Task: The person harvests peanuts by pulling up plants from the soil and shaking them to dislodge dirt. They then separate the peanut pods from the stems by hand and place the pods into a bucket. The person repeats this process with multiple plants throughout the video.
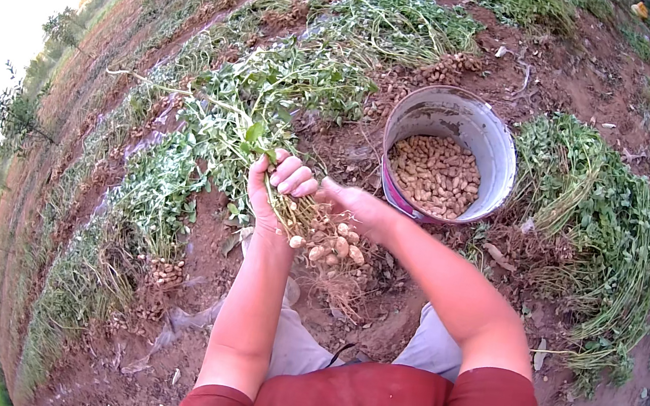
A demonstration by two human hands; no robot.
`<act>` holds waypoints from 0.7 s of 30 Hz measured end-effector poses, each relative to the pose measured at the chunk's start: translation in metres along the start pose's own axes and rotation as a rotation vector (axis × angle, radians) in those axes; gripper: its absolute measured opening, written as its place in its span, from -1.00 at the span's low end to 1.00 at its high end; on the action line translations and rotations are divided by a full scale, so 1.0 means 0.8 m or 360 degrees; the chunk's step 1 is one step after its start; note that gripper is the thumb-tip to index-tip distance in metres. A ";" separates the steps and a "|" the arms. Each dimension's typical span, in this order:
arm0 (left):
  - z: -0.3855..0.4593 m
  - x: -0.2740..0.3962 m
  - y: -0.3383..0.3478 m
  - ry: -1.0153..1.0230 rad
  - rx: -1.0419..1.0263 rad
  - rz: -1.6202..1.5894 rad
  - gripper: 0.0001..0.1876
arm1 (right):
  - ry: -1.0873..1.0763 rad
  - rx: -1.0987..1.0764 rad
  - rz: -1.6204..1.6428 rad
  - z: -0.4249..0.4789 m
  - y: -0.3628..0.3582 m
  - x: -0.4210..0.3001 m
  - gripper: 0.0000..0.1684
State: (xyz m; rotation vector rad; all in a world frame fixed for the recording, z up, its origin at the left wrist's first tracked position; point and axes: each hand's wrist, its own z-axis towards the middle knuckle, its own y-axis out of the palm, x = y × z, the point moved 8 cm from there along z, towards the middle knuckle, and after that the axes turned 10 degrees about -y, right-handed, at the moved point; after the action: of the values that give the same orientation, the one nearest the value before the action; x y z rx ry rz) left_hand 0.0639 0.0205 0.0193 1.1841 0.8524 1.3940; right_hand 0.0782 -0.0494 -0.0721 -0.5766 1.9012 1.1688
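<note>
My left hand (280, 186) is closed around the stems of an uprooted peanut plant (290, 213). Its leafy end points away from me, and a cluster of peanut pods (337, 244) with thin roots hangs on the near side. My right hand (356, 208) is beside the pods, its fingers partly hidden behind the stems and roots, so I cannot tell whether they grip anything. Just beyond my right forearm stands a bucket (499, 167) with a whitish, stained inner wall and a pink outside. Loose peanuts (437, 176) cover its bottom.
Pulled peanut plants (605, 247) lie heaped to the right of the bucket. More plants with pods (164, 270) lie in rows on the left, with others (404, 24) beyond the bucket. Plastic film (175, 326) lies on the reddish soil near my left side.
</note>
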 end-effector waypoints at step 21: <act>-0.003 0.012 -0.016 0.0071 0.0138 -0.0045 -0.81 | -0.0025 -0.0262 0.0575 -0.008 0.044 0.019 -0.55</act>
State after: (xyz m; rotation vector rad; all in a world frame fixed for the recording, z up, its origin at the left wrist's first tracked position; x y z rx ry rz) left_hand 0.0654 0.0328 0.0083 1.2058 0.9659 1.3765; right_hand 0.0417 -0.0382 -0.0653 -0.3138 1.9593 1.5660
